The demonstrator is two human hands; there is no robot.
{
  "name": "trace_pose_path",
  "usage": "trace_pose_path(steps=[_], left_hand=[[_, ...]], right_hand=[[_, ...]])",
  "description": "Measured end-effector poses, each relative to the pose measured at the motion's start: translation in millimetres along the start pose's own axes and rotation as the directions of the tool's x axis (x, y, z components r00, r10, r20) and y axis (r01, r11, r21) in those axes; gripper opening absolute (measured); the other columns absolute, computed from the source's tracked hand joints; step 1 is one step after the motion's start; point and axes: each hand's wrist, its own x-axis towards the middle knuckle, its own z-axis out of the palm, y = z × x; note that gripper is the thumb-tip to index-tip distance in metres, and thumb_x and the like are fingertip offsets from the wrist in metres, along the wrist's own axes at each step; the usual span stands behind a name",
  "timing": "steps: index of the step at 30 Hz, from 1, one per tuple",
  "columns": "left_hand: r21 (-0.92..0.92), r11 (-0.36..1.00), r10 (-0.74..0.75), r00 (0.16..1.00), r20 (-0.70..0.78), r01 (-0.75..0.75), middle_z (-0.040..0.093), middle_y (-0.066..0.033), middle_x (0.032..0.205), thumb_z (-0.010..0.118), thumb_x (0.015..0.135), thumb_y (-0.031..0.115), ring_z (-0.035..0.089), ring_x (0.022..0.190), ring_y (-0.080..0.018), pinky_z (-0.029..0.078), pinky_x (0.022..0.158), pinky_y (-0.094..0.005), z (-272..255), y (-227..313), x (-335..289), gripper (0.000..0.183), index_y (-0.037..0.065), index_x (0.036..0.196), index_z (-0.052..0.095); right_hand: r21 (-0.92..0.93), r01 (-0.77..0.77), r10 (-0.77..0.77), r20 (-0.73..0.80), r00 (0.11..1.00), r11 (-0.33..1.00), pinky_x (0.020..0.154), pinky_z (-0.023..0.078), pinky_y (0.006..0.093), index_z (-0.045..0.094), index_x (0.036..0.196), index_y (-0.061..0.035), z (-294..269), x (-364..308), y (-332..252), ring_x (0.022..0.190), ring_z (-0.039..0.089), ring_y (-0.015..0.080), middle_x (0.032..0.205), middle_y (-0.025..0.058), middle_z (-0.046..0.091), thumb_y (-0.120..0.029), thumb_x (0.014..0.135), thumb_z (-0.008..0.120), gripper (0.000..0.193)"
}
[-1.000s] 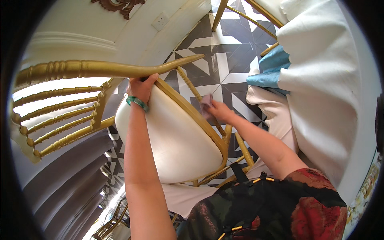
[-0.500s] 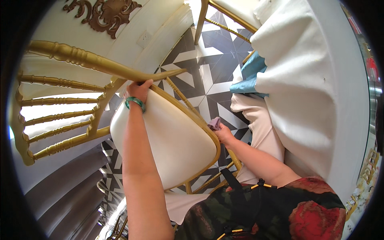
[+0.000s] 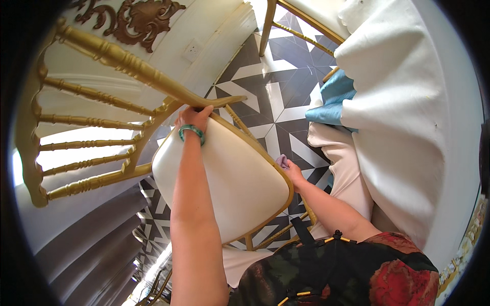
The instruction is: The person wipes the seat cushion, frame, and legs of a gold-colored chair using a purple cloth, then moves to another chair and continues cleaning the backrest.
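A gold chair [image 3: 117, 53] with turned spindles is tilted in front of me, its back toward the left and its white padded seat [image 3: 240, 173] facing up at me. My left hand [image 3: 193, 117], with a green bangle at the wrist, is closed on the seat's far edge, where it meets the back post. My right hand [image 3: 294, 174] is at the seat's right edge. Its fingers are pinched on a crumpled purple cloth [image 3: 282, 161], which lies against the gold rim. Part of the cloth and fingers is hidden by the rim.
A table with a draped white cloth [image 3: 393, 102] stands on the right, with blue fabric [image 3: 334, 99] under its hem. Another gold chair [image 3: 268, 30] is at the far end. Grey curtains [image 3: 92, 239] hang at the lower left, near a cream wall with brown carved trim [image 3: 145, 20].
The whole view has shifted, so the chair and table sit farther right in the picture. My right hand has moved slightly at the rim with the cloth; my left hand keeps its hold.
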Motion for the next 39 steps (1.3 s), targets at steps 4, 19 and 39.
trace_pose_path(steps=[4,19,39], left_hand=[[-0.162,0.973,0.145,0.981,-0.129,-0.165,0.057,-0.0095,0.120,0.063,0.073,0.046,0.048,0.114,-0.0285,0.032,0.099,-0.0439,-5,-46,-5,0.051,0.016,0.114,0.061],[-0.622,0.659,-0.626,0.767,-0.142,0.423,0.039,-0.0264,0.136,0.049,0.087,0.051,0.039,0.124,-0.0387,0.029,0.105,-0.0417,33,-252,-323,0.075,-0.003,0.136,0.032],[-0.680,0.450,-0.755,0.653,0.057,0.579,0.039,-0.0287,0.134,0.041,0.087,0.053,0.036,0.126,-0.0418,0.029,0.105,-0.0433,52,-166,-363,0.076,-0.002,0.137,0.030]], right_hand=[[-0.056,0.001,0.002,0.052,0.999,0.998,0.085,0.045,0.0342,0.052,0.121,-0.0064,8,5,10,0.104,0.058,0.0243,0.115,0.0115,0.060,-0.033,0.077,0.070,0.055],[0.116,0.645,-0.655,0.146,0.741,0.756,0.080,0.047,0.0281,0.052,0.111,-0.0037,6,-84,-146,0.092,0.058,0.0173,0.103,0.0040,0.058,-0.006,0.082,0.059,0.030],[-0.604,0.632,-0.590,0.760,0.274,-0.485,0.107,0.021,0.0495,0.051,0.125,-0.0218,32,-193,-89,0.130,0.033,0.0264,0.138,0.0040,0.039,-0.020,0.074,0.058,0.051]])
